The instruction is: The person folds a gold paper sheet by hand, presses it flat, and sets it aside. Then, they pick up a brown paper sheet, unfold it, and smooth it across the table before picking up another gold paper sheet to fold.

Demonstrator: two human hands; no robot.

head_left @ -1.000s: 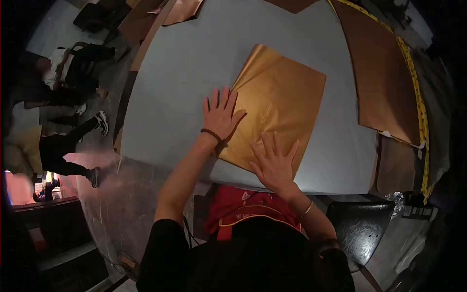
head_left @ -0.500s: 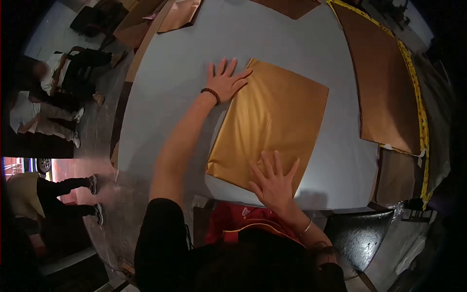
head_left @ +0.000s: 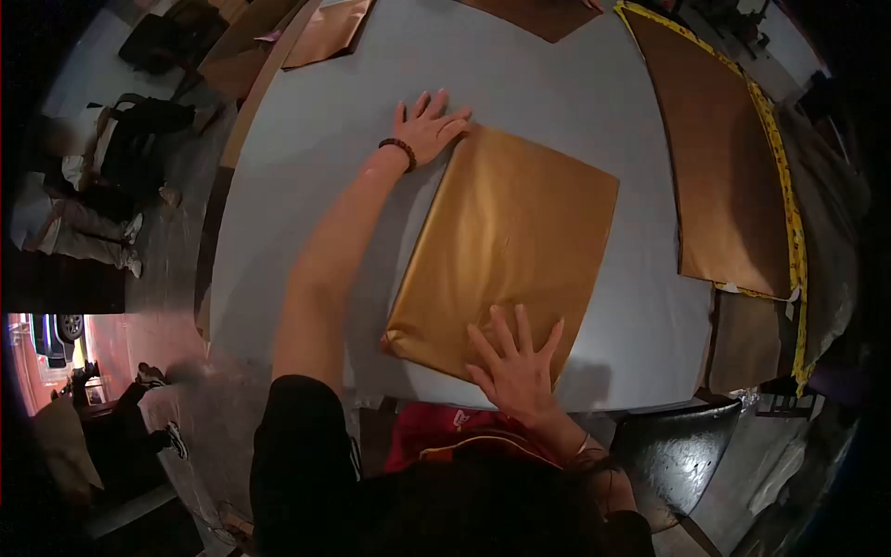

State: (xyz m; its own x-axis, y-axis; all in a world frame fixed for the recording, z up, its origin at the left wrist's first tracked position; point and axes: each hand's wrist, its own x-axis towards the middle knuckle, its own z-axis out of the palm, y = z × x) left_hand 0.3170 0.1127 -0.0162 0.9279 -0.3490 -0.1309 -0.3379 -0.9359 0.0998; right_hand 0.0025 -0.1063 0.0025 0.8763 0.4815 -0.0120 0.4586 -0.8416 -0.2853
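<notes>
A golden-brown, satiny folded sheet or panel [head_left: 520, 223] lies at a slant on the grey table [head_left: 306, 158]. My left hand [head_left: 430, 132] has its fingers spread at the sheet's upper left corner, with the thumb side touching that corner and the other fingers over the grey surface; a dark beaded bracelet is on the wrist. Spread flat, my right hand [head_left: 516, 369] rests on the sheet's lower edge, and a thin bracelet circles that wrist. Light creases run down the left part of the sheet.
Another brown panel with yellow edging [head_left: 733, 158] lies on the right. Brown pieces [head_left: 329, 32] sit at the far edge. A black glossy chair seat [head_left: 676, 453] stands near the lower right. Several people are on the left.
The view has shifted slightly. My left hand has slid up a little along the sheet's upper left corner. The person at the lower left has changed posture.
</notes>
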